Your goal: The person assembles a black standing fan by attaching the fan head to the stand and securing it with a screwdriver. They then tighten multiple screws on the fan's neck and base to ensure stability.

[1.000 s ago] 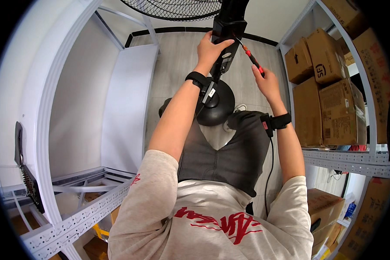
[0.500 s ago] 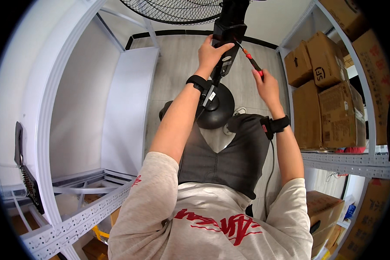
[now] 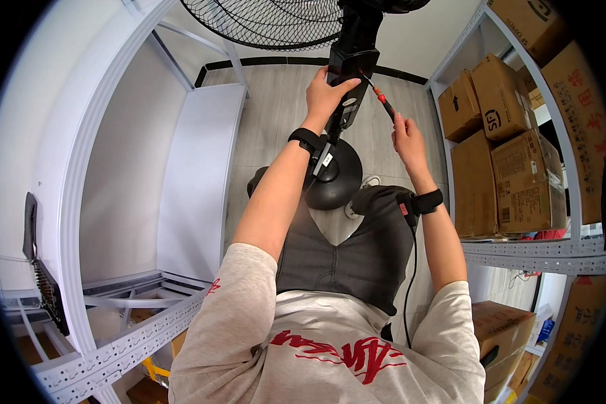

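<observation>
A black pedestal fan stands upright between my legs, with its wire grille [image 3: 269, 25] at the top and its round base [image 3: 335, 183] on the floor. My left hand [image 3: 323, 99] is closed around the fan's black upright housing [image 3: 354, 59], its thumb across the front and its other fingers partly hidden behind. In my right hand [image 3: 409, 144] is a red-and-black screwdriver [image 3: 382, 97], gripped by the handle's end with curled fingers. The screwdriver's thin shaft slants up and left, its tip at the housing's front near my left thumb. A screw at the tip cannot be made out.
Brown cardboard boxes [image 3: 475, 182] fill the metal shelf on the right. A white rack [image 3: 202, 168] with a perforated beam [image 3: 124, 337] stands on the left. A black cable [image 3: 411, 283] hangs from my right wristband beside my leg.
My right hand has shifted slightly down and its fingers have re-curled over the handle's end. The screwdriver's tip stays at the housing. My left hand keeps its hold while the view shifts slightly.
</observation>
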Action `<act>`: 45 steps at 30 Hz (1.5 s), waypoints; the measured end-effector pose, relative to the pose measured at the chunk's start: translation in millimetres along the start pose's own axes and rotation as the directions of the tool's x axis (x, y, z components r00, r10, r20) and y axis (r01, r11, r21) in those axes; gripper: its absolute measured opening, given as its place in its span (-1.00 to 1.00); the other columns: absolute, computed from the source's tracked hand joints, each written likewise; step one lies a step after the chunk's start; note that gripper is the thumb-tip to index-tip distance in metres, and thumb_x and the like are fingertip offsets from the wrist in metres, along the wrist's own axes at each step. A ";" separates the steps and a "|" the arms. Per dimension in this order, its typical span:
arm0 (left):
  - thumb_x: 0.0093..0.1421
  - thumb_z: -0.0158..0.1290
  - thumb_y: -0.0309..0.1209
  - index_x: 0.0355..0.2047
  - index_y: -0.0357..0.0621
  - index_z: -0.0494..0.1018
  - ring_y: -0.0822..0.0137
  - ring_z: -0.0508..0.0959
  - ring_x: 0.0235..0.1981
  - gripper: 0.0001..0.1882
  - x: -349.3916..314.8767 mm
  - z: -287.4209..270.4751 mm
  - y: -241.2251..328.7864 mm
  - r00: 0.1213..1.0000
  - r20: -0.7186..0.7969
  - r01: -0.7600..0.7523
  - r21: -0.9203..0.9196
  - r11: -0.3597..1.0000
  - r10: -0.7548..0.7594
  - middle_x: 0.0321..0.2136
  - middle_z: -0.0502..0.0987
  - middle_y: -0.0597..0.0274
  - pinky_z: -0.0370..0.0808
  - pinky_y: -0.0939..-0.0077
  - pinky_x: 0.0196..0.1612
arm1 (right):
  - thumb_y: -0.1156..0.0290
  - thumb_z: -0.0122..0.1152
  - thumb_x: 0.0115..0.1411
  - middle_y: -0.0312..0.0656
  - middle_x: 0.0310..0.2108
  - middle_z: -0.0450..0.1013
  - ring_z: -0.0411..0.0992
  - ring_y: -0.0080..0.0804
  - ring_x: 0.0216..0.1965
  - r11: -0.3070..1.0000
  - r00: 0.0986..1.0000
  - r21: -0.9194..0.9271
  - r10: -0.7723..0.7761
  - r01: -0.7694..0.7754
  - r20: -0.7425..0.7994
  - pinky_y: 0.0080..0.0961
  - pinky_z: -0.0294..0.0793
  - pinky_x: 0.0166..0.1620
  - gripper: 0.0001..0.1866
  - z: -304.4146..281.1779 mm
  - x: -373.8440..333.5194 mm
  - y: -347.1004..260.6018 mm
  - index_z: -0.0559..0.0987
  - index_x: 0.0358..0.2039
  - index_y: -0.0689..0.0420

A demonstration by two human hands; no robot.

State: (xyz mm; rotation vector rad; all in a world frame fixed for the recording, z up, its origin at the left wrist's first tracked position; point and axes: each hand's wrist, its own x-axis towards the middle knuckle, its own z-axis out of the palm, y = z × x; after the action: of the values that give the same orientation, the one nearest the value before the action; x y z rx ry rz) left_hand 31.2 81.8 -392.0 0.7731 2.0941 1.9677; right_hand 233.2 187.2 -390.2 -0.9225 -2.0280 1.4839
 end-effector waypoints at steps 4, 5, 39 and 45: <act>-0.15 0.38 -0.13 -0.16 -0.26 0.45 0.41 0.60 -0.36 -0.38 -1.7 -1.1 0.3 0.999 -0.028 -0.036 0.012 0.999 0.037 -0.35 0.61 0.15 0.49 0.56 -0.25 | 0.02 0.09 0.27 -0.19 -0.66 0.43 0.37 -0.55 -0.70 0.908 0.936 -0.354 -0.302 0.224 -0.182 -0.51 0.29 -0.61 -0.57 10.6 -11.9 -5.9 0.37 -0.37 0.20; -0.15 0.38 -0.13 -0.16 -0.26 0.45 0.41 0.60 -0.36 -0.38 -2.1 -2.1 0.2 0.999 -0.032 -0.039 0.014 0.999 0.039 -0.35 0.61 0.15 0.49 0.56 -0.25 | 0.03 0.11 0.26 -0.18 -0.67 0.44 0.38 -0.54 -0.70 0.926 0.939 -0.305 -0.286 0.220 -0.190 -0.51 0.29 -0.61 -0.57 11.5 -14.7 -12.1 0.37 -0.37 0.20; -0.18 0.35 -0.03 -0.08 -0.22 0.44 0.22 0.62 -0.26 -0.28 -3.0 -1.5 0.0 1.000 0.004 0.010 -0.008 1.000 -0.010 -0.30 0.61 0.08 0.50 0.42 -0.16 | -0.15 -0.01 0.26 -0.32 -0.72 0.28 0.19 -0.61 -0.74 0.903 0.943 0.342 0.163 -0.261 0.289 -0.54 0.15 -0.65 -0.44 -11.4 -2.9 -4.4 0.43 -0.45 0.20; -0.18 0.35 -0.03 -0.08 -0.21 0.44 0.22 0.62 -0.25 -0.28 -2.0 0.7 -2.5 1.000 0.018 0.024 -0.044 0.999 -0.024 -0.29 0.61 0.08 0.50 0.42 -0.15 | -0.09 0.03 0.26 -0.31 -0.69 0.36 0.23 -0.60 -0.73 0.950 0.952 -0.255 -0.233 0.180 -0.197 -0.59 0.17 -0.66 -0.49 8.6 -3.5 12.4 0.40 -0.46 0.18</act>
State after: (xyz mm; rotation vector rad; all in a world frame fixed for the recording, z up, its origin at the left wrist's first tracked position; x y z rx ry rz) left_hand 32.6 81.4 -395.0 0.7502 2.0330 1.9813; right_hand 232.5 181.6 -404.6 -0.8889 -2.0855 0.9964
